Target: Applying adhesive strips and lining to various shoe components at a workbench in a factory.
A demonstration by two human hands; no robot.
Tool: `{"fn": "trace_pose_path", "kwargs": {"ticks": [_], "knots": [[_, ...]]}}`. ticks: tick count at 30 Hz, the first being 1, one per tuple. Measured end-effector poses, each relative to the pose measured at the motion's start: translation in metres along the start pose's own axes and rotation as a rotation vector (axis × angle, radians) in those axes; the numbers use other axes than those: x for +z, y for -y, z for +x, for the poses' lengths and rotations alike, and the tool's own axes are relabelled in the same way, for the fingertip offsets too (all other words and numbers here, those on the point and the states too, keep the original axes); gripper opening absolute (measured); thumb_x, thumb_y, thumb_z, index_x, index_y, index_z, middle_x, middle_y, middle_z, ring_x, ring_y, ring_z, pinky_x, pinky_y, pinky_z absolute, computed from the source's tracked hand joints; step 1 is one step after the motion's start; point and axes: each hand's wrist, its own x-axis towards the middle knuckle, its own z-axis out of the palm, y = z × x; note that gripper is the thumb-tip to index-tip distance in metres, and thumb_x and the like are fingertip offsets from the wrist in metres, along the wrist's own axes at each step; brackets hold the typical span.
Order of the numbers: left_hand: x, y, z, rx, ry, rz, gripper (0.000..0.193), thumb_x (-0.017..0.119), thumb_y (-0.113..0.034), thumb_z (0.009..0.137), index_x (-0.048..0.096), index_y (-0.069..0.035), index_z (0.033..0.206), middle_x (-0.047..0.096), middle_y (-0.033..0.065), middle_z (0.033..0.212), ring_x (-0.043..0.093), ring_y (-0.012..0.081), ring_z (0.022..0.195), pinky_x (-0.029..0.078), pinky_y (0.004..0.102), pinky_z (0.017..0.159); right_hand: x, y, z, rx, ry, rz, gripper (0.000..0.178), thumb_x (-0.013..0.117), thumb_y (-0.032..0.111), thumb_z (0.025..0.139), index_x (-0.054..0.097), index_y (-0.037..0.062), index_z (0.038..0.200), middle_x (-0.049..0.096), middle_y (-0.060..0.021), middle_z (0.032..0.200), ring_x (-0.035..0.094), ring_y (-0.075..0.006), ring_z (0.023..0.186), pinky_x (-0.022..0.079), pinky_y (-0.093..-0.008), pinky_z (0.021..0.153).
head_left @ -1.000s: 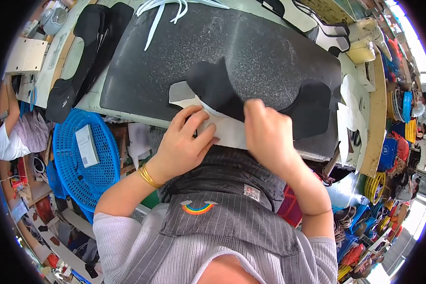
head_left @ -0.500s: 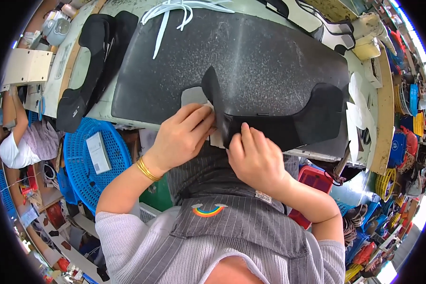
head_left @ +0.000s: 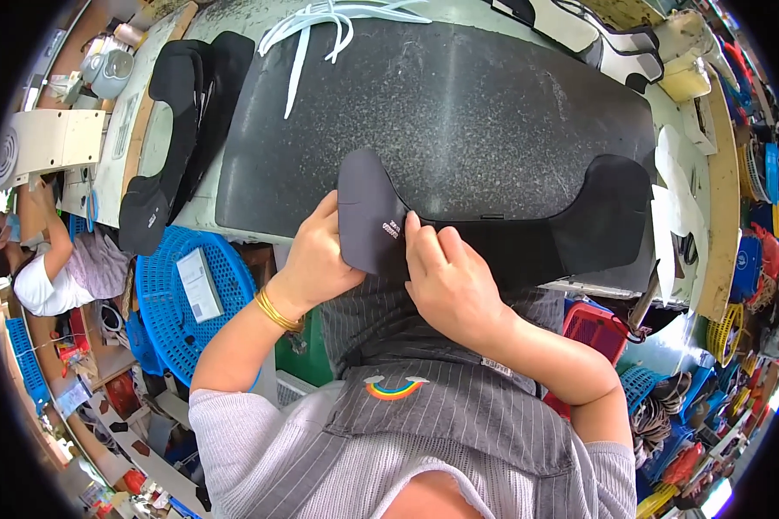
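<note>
A long black fabric piece (head_left: 528,246) with broad curved ends, resembling a shoe upper, lies along the near edge of the dark mat. Its left end stands raised and turned up, showing small pale print. My left hand (head_left: 313,264) grips that end, its fingers partly hidden behind the fabric. My right hand (head_left: 450,281) is closed on the piece just right of the raised end, fingertips at its upper edge. The right end of the piece rests flat on the mat.
The dark speckled mat (head_left: 467,104) covers the worktable. Pale strips (head_left: 320,26) lie at its far edge, similar black pieces (head_left: 173,104) to the left, white cut pieces (head_left: 666,221) to the right. A blue basket (head_left: 151,324) and another person (head_left: 48,268) are at left.
The piece's left end, edge-on before, now faces me with its printed side. The light backing beneath is out of sight. My right hand has shifted slightly left and up.
</note>
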Motion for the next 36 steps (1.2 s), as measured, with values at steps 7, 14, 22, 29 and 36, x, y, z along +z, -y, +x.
{"fn": "trace_pose_path", "kwargs": {"ticks": [7,14,22,29,36], "knots": [[0.002,-0.002,0.0,0.034,0.032,0.074,0.032,0.072,-0.001,0.06,0.07,-0.004,0.092,0.064,0.0097,0.109,0.06,0.0317,0.1,0.053,0.0393,0.083,-0.009,-0.004,0.003,0.085,-0.013,0.181,0.056,0.061,0.012,0.073,0.056,-0.0151,0.122,0.051,-0.0118,0.095,0.05,-0.0208,0.083,0.048,-0.0267,0.07],[0.0,-0.024,0.005,-0.024,0.069,0.141,0.037,0.077,-0.013,0.066,0.07,-0.001,0.101,0.064,0.0098,0.111,0.059,0.029,0.099,0.053,0.0349,0.082,-0.018,-0.006,-0.011,0.061,-0.166,0.017,0.047,0.064,0.006,0.066,0.062,-0.0084,0.111,0.06,-0.0161,0.101,0.059,-0.0259,0.085,0.053,-0.035,0.073],[0.003,-0.028,0.009,-0.045,0.036,0.154,0.035,0.077,-0.014,0.062,0.068,0.001,0.092,0.063,0.0101,0.111,0.059,0.0297,0.1,0.053,0.0358,0.081,-0.024,-0.02,0.001,0.226,-0.171,0.381,0.027,0.064,0.0,0.072,0.064,-0.0051,0.099,0.067,-0.0158,0.096,0.065,-0.0281,0.081,0.054,-0.0355,0.07],[0.0,-0.024,0.004,-0.06,0.063,0.121,0.034,0.075,-0.01,0.059,0.068,-0.004,0.092,0.062,0.0091,0.112,0.058,0.0308,0.101,0.053,0.0373,0.08,-0.013,0.006,-0.008,-0.042,-0.052,-0.229,0.042,0.06,0.009,0.075,0.062,-0.0115,0.111,0.064,-0.0232,0.112,0.063,-0.0262,0.093,0.054,-0.031,0.077],[-0.001,-0.02,0.008,-0.092,0.057,0.062,0.035,0.073,-0.005,0.059,0.068,-0.004,0.093,0.063,0.0097,0.112,0.057,0.0315,0.102,0.052,0.0384,0.081,-0.007,-0.006,-0.001,0.085,-0.086,0.073,0.064,0.071,0.015,0.068,0.055,-0.0138,0.122,0.05,-0.0085,0.091,0.051,-0.0201,0.08,0.048,-0.03,0.07]]}}
